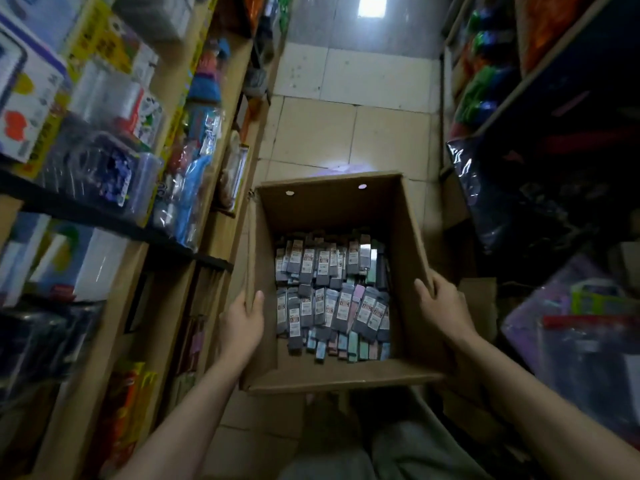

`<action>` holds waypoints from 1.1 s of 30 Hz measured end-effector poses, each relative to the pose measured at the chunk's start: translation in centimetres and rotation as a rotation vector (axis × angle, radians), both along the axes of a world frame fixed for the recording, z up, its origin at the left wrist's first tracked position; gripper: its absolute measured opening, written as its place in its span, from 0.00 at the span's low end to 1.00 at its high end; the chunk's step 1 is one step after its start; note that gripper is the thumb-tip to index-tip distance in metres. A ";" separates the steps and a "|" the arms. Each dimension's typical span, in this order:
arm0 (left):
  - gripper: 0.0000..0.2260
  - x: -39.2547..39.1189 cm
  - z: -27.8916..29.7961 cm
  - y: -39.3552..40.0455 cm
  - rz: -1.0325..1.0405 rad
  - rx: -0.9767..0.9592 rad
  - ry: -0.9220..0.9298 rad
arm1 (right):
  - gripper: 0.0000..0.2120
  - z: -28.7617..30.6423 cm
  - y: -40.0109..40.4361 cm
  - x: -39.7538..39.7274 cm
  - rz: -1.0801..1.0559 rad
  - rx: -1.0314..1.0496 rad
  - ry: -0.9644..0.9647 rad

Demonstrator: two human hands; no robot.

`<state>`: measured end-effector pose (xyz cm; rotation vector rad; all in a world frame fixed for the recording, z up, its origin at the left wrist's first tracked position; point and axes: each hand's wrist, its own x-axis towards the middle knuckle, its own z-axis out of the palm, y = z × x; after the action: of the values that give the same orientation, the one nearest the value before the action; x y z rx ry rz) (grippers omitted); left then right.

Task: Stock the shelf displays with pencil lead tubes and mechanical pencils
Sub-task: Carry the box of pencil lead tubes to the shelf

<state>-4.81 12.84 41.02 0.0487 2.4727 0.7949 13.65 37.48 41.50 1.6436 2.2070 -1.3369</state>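
An open brown cardboard box (408, 237) is held above the tiled floor in a narrow aisle. Its bottom is covered with several small packets of pencil lead tubes (332, 296) in grey, blue, green and pink, lying in two rough rows. My left hand (242, 323) grips the box's left wall, thumb inside over the rim. My right hand (443, 306) grips the right wall the same way, thumb inside and fingers outside.
Wooden shelves (214, 161) packed with stationery and plastic-wrapped goods line the left side. More shelves with dark bags and coloured packs (540, 209) line the right. Beige floor tiles (346, 133) run ahead between them. My legs (381, 452) show below the box.
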 end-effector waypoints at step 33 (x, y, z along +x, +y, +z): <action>0.16 -56.1 11.5 62.5 -0.285 0.130 0.148 | 0.11 11.4 56.7 -49.3 -0.249 0.238 0.041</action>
<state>-60.88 75.30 52.48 0.5122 2.4695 0.8494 -35.69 94.21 52.86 2.0508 2.3250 -1.2050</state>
